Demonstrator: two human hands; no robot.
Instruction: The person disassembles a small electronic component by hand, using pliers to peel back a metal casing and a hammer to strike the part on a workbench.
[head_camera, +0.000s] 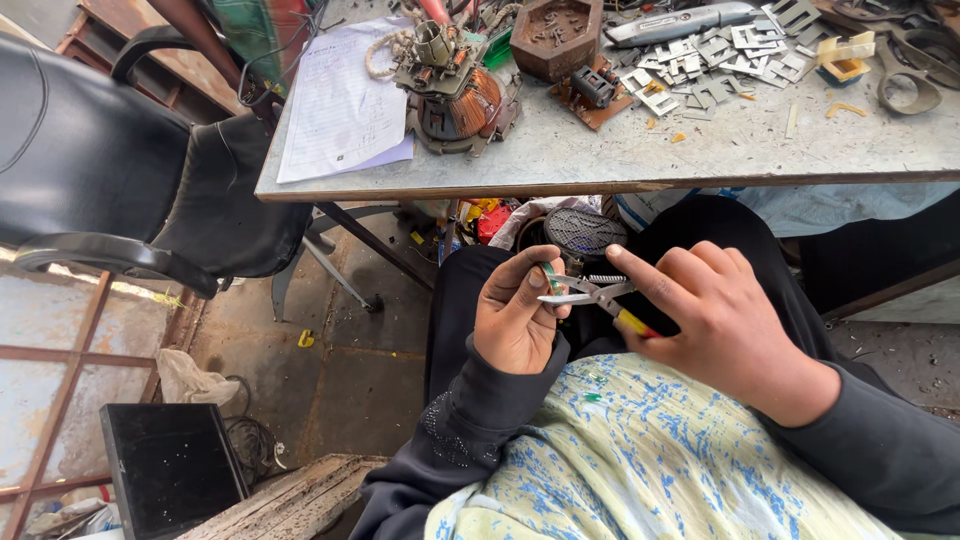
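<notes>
- Bench (600, 155): grey top, worn, across the upper frame; person sits below its front edge, hands over the lap.
- Black office chair (110, 170): left of the bench, well apart from the hands.
- Paper sheet (345, 100): lies on the bench's left end, one corner over the edge.
- Motor stator with copper windings (460, 100): on the bench just right of the paper.
- Brown hexagonal tray (557, 35): behind the stator, small parts inside.
- Pile of flat metal laminations (720, 60): scattered right of the tray, loose on the bench top.
- Right hand (725, 320): grip clamped on the pliers' handle, index finger stretched along the top.
- Left hand (515, 315): grip pinched together on the small green piece, thumb and forefinger at its top.
- Pliers (600, 296): yellow handle, metal nose pointing left, held between the two hands above the lap.
- Small green piece (549, 277): at the pliers' nose, touching it; whether the nose actually bites it, can't tell.
</notes>
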